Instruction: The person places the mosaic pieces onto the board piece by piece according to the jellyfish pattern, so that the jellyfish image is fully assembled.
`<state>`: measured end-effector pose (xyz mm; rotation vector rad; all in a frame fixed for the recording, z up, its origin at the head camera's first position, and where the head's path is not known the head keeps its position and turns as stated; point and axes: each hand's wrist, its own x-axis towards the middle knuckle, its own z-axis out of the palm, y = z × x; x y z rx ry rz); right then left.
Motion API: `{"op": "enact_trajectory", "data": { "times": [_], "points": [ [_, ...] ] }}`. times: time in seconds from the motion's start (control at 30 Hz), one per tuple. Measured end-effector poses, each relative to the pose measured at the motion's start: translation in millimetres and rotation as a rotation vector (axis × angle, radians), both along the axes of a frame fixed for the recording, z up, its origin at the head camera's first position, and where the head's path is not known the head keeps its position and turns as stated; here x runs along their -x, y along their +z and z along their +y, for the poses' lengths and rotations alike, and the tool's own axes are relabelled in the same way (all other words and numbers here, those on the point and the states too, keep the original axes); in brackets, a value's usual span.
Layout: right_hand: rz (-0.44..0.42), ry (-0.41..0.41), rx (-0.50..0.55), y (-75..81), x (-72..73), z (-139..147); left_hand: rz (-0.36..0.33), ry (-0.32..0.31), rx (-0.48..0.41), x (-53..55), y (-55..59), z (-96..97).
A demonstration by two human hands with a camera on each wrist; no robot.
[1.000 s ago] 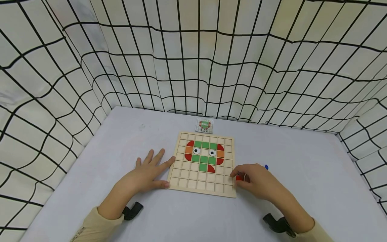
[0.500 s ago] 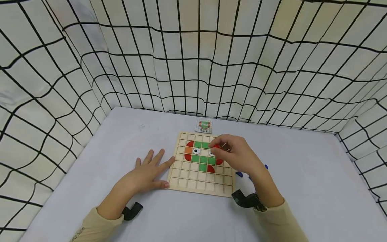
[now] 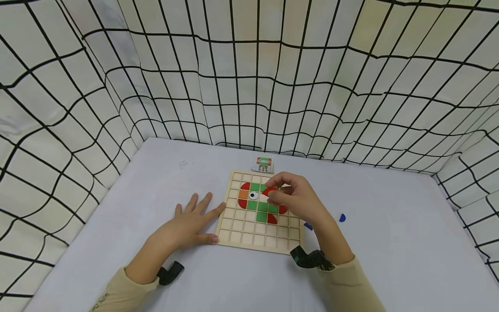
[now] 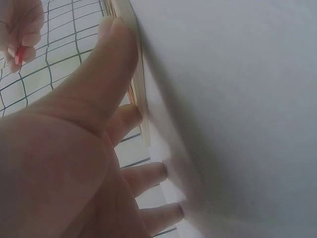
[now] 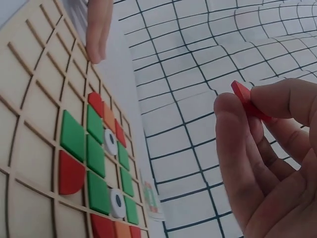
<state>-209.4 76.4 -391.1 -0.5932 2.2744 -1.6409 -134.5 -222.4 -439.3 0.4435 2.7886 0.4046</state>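
My right hand (image 3: 298, 200) pinches a red quarter-round piece (image 5: 241, 92) between thumb and fingers, held above the wooden grid board (image 3: 241, 237). My left hand (image 3: 187, 223) lies with fingers spread on the table, its thumb and index fingertips touching the board's left edge. In the grid sit green squares (image 3: 261, 216), red quarter-rounds (image 5: 72, 172), orange squares and round white eye pieces (image 3: 253, 195). The raised hand hides the board's upper right part in the head view, but the right wrist view shows both eye pieces.
A small picture card (image 3: 263, 163) lies behind the board. Blue half-round pieces lie to the right, one (image 3: 342, 217) apart on the table and another (image 3: 308, 226) near the board's edge. Black netting (image 3: 255, 78) over white cloth encloses the table at back and sides.
My right hand has moved from beside the board's right edge up and left over the board, carrying the red piece; lately it shifted only slightly. The left hand stays put.
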Motion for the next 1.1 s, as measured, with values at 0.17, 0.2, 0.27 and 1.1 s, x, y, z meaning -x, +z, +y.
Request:
{"op": "enact_trajectory", "data": {
  "times": [0.17, 0.2, 0.27, 1.1],
  "points": [
    [0.028, 0.025, -0.045, -11.2, -1.4, -6, 0.003, -0.004, -0.002, -0.3, -1.6, -1.0],
    [0.033, 0.03, -0.058, -12.8, -2.1, -8, 0.002, -0.004, -0.002, -0.2, -1.7, -1.2],
    [0.041, 0.044, -0.08, -15.5, -3.6, -11, 0.001, -0.007, -0.001, -0.1, -1.9, -1.1],
    [0.172, 0.064, -0.455, -50.6, -10.1, -37, 0.001, -0.017, 0.003, -0.7, 3.4, 0.6]
  ]
}}
